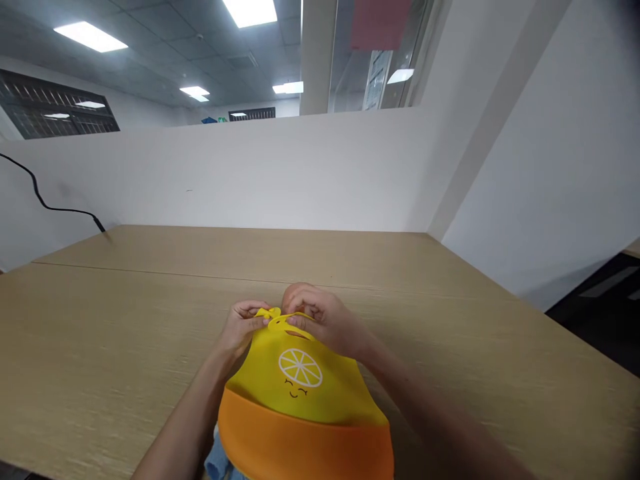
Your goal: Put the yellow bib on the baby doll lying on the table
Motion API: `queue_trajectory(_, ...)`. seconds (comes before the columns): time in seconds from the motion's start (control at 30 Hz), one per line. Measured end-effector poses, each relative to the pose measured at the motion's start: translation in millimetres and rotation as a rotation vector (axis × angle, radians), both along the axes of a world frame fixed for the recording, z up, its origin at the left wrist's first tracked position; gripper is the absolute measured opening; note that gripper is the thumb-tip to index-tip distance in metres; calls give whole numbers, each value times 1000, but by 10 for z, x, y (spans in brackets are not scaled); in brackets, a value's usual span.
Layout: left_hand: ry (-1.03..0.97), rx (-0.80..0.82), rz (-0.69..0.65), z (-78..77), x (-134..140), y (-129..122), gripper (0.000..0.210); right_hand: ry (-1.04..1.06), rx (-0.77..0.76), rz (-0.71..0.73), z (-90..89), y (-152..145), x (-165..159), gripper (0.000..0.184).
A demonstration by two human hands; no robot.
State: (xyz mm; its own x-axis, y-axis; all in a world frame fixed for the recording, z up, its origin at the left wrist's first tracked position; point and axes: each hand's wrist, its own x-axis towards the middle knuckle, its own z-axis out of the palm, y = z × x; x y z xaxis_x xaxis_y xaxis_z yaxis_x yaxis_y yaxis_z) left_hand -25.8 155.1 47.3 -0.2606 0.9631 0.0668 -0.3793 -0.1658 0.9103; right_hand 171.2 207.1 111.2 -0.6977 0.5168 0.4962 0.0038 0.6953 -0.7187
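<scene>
A yellow silicone bib [320, 380] with a printed lemon slice, a small smiling face and an orange catch pocket [310, 440] fills the lower middle of the view. My left hand [245, 327] pinches one end of its neck strap [273, 313]. The fingers of my right hand [323, 317] are closed on the other side of the neckline, close to the left fingertips. Behind the strap, a rounded skin-coloured thing [295, 293] shows, mostly hidden by my right hand and the bib. Blue cloth [217, 460] pokes out under the bib's lower left.
The wooden table [150, 320] has a seam running across it. A low white partition [270, 173] stands along its back, and a white wall [550, 167] rises on the right. A black cable [65, 210] hangs down at the left rear. Something black [600, 313] stands at the far right.
</scene>
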Motion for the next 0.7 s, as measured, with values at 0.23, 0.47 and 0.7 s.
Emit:
queue_trajectory(0.23, 210, -20, -100, 84, 53, -80, 51, -118, 95, 7, -20, -133, -61, 6)
queue_trajectory(0.47, 186, 42, -207, 145, 41, -99, 60, -79, 136, -67, -18, -138, -71, 10)
queue_trajectory(0.7, 219, -121, 126, -67, 4, 96, 35, 3, -16, -136, 238, -234, 161, 13)
